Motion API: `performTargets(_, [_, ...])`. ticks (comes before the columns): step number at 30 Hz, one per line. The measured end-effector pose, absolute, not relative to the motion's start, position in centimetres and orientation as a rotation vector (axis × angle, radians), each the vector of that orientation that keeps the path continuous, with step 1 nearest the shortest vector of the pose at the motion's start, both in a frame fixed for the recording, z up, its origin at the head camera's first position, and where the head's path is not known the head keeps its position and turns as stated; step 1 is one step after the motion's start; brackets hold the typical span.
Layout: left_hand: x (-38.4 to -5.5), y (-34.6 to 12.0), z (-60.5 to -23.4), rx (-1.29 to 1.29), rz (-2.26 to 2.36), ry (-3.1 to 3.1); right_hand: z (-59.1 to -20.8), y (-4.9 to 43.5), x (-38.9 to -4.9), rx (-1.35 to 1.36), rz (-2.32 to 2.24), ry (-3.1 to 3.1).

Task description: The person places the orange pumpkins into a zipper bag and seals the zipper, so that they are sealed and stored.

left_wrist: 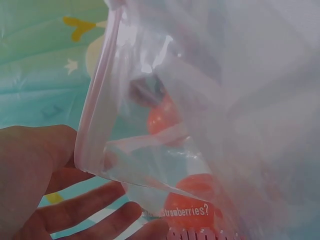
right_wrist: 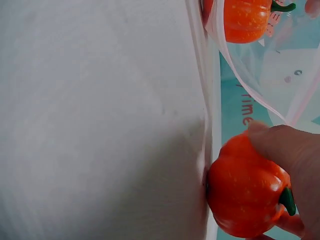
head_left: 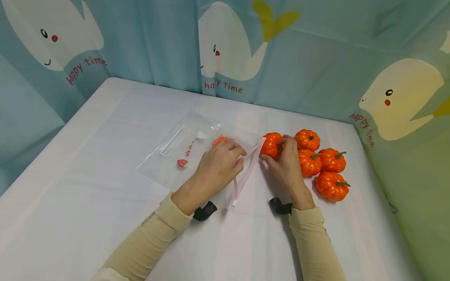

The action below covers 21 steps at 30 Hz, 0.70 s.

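Observation:
A clear zip bag (head_left: 168, 156) with a pink slider edge and strawberry prints lies on the table, its mouth to the right. My left hand (head_left: 221, 162) reaches over the bag and pinches the edge of its mouth between thumb and index finger, the other fingers spread in the left wrist view. One small orange pumpkin (right_wrist: 245, 22) is inside the bag, partly hidden by the left hand in the head view. Just outside the mouth, my right hand (head_left: 288, 166) grips another pumpkin (right_wrist: 245, 190) with a green stem, thumb on one side and fingers on the other.
Several more orange pumpkins (head_left: 332, 186) stand grouped to the right of the right hand. Black wrist pieces (head_left: 204, 211) show at both cuffs. A whale-print curtain (head_left: 168, 43) hangs behind the white table (head_left: 88, 187) and along its right side.

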<state>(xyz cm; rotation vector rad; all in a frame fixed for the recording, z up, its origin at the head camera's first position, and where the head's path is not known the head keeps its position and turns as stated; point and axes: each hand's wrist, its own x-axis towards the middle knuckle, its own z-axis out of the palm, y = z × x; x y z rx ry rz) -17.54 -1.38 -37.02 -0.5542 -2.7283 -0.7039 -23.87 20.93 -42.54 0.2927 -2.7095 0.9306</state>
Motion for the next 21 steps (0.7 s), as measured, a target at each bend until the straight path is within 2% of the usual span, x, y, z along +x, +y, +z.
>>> performTargets(9, [-17.8,-1.4,-37.0,-0.552,-0.707,-2.712,-42.2,21.0,-24.0,0.324,0.896,-2.676])
performTargets(21, [-17.9,-1.6,-37.2,-0.553,-0.782,-2.695,-39.5,21.6,-22.6,0.427,0.69,-2.722])
